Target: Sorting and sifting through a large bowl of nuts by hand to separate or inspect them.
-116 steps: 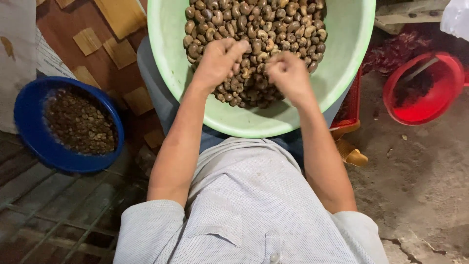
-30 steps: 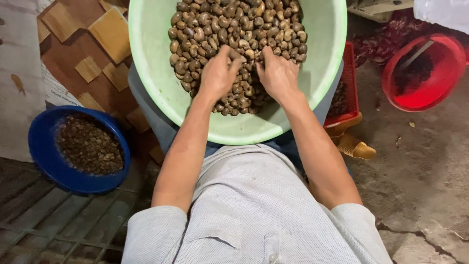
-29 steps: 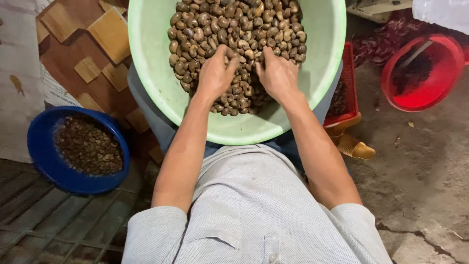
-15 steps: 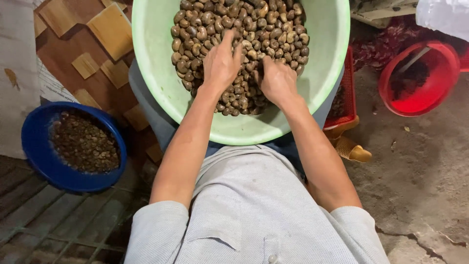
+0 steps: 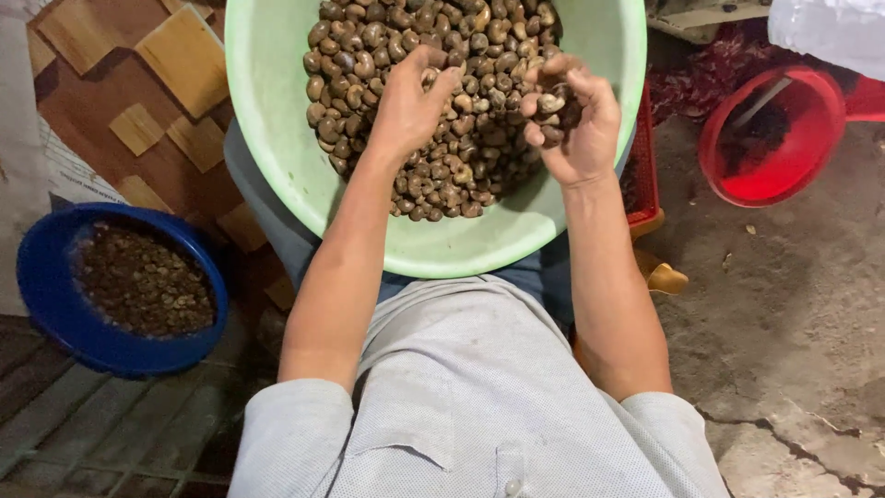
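Saw, left to right, a blue basin [image 5: 41,304] part-filled with small sorted bits, left hand [image 5: 406,101] flat and spread on raw cashew nuts [image 5: 369,46] heaped in the green basin [image 5: 267,111], right hand [image 5: 576,124] cupping several nuts; most seemingly unsorted.

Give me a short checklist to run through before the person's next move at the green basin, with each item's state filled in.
1. Right hand has a load: ok, it is turned palm up and cupped around a few brown nuts.
2. Left hand placed: ok, it rests palm down on the nuts in the basin.
3. Green basin steady: cannot tell, it seems to sit on the lap, but its support is hidden.
4. Blue bowl has room: ok, it is only partly filled with small dark bits.
5. Red bowl has room: ok, it holds only a little dark matter.
6. Quality of the nuts in the right hand: cannot tell, too small.
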